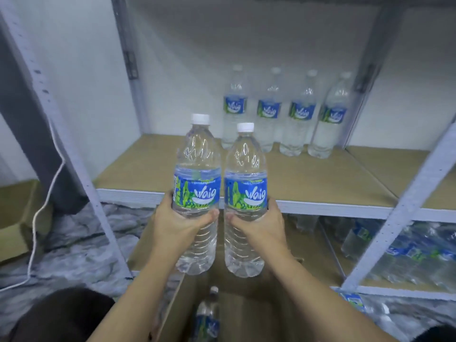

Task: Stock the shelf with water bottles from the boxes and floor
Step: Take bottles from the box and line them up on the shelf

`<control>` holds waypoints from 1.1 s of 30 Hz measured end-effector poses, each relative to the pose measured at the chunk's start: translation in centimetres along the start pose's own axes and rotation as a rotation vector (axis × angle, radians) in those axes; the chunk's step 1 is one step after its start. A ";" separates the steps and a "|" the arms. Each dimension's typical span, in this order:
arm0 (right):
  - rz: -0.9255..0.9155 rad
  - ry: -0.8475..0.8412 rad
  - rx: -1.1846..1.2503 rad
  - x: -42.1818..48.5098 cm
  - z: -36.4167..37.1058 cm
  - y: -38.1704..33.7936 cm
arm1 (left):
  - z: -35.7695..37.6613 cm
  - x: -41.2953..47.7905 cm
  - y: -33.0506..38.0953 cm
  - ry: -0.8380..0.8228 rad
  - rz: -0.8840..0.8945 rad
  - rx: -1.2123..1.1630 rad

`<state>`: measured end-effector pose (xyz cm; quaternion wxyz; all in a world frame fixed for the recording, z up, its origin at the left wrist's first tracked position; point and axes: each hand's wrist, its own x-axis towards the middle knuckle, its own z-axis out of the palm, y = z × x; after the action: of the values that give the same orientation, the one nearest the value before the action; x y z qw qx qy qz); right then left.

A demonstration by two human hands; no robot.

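Head view: I see my left hand (177,224) with fingers (169,197) wrapped round one water bottle (197,174), and my right hand (259,224) gripping a second bottle (245,178). Both are upright, side by side, just before the shelf (320,183) edge. Four bottles (269,112) line the shelf's back. Below the shelf's front, another bottle (208,314) sits in a cardboard box (259,317).

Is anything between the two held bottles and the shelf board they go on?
Nothing visible. The left hand grips the left bottle, the right hand the right bottle, before the shelf board; four bottles stand only at its back.
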<state>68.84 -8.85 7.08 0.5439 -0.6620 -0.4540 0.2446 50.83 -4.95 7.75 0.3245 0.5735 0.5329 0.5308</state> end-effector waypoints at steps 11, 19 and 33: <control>-0.196 -0.027 0.081 9.5 6.8 -9.2 | -2.5 11.1 5.3 0.166 0.154 -0.045; -0.277 0.000 0.113 18.3 12.6 -10.1 | -1.8 21.1 4.4 0.189 0.171 0.025; -0.326 0.121 0.150 32.0 19.9 -7.8 | 1.6 31.7 2.0 0.250 0.180 -0.013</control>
<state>64.96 28.73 14.09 0.6504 -0.5507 -0.5024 0.1461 48.67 25.26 17.60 0.2102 0.5463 0.5123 0.6285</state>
